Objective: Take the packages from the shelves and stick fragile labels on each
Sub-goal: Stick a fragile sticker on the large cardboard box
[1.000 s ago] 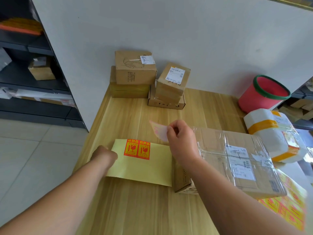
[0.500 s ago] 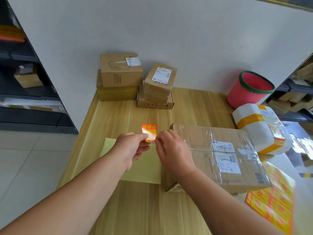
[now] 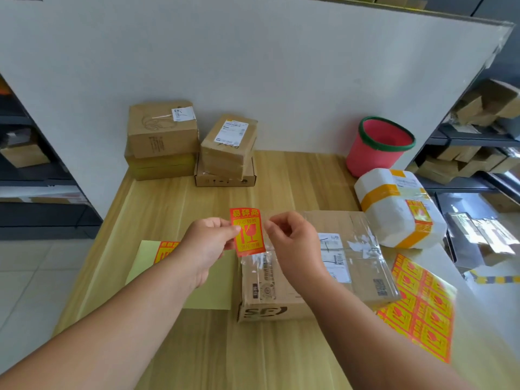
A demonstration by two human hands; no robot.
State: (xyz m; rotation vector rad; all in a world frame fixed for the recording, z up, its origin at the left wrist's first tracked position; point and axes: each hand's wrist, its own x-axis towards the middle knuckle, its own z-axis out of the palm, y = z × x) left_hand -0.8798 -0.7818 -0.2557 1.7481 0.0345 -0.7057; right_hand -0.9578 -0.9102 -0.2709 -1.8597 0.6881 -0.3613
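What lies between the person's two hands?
In the head view, a red-and-yellow fragile label, pinched by the left hand; the right hand is beside its other edge.

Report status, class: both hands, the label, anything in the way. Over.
Left hand pinches fragile label, face up. Right hand curled beside it, contact unclear. Taped box right by it, nothing blocking.
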